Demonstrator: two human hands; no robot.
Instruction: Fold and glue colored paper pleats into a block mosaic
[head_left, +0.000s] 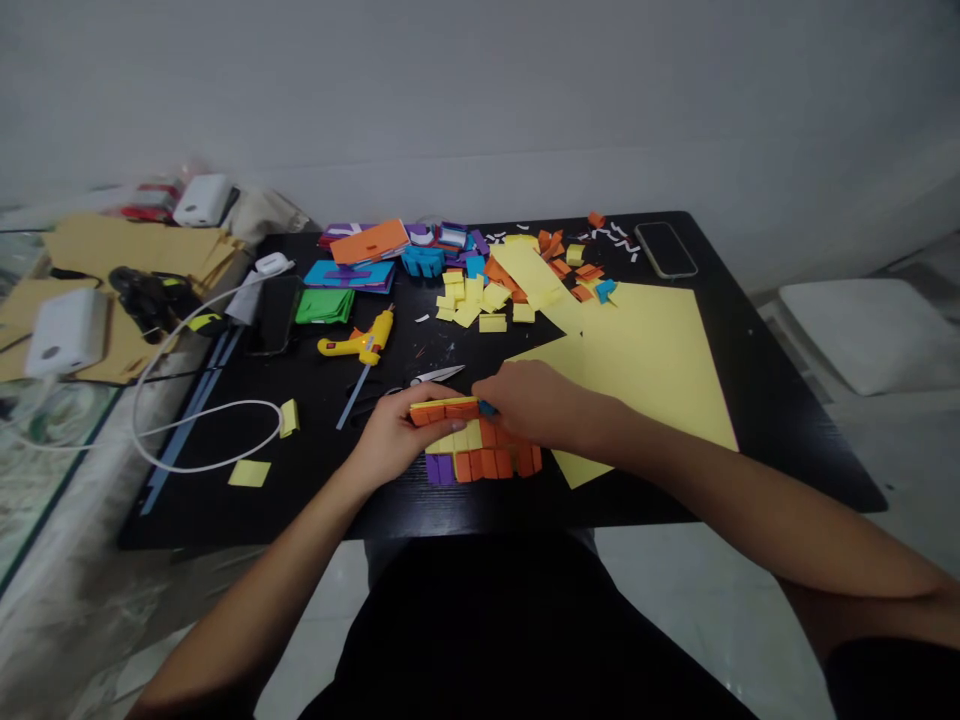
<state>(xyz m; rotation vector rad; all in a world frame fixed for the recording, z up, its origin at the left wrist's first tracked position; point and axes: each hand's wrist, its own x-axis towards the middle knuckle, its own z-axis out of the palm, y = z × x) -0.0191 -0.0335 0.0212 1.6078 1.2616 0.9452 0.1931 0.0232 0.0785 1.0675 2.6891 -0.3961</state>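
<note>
Near the front edge of the black table lies a block of folded paper pieces [484, 462] in orange, yellow and purple. My left hand [397, 430] grips its upper left part, the thumb lying across the yellow and orange pieces. At the block's upper right, my right hand [529, 400] has its fingers closed around a small blue folded piece [487, 408], mostly hidden by them. Just behind my left hand are scissors [439, 375] with their blades showing. A yellow glue gun [364, 340] rests farther back on the left.
Loose yellow folded pieces [472, 295] and orange ones lie behind my hands. Large yellow sheets [652, 360] cover the right side. A phone [665, 250] sits at the back right. A white cable [217, 465] loops over the left side, near stacks of coloured paper [325, 305].
</note>
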